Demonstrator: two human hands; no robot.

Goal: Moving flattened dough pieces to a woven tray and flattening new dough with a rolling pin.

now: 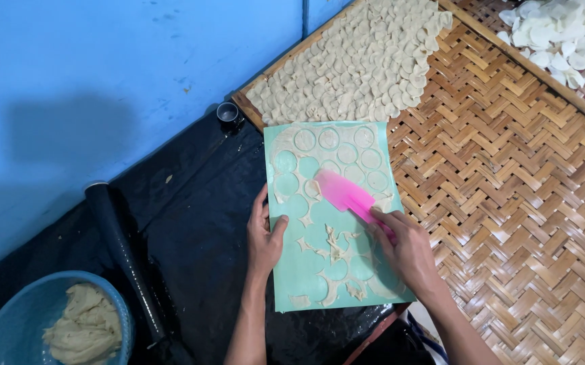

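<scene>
On the green mat (292, 270), a pink scraper (344, 192) is being gripped by the right hand (406, 247), blade angled toward 11 o'clock under cut dough rounds (346, 154); the mat's 9 o'clock edge is being pinned flat by the open left hand (264, 236).

Bare woven mat (508, 203) right of green sheet (306, 270) open; rolling pin (125, 260), dough bowl (8, 324) crowd left.
</scene>
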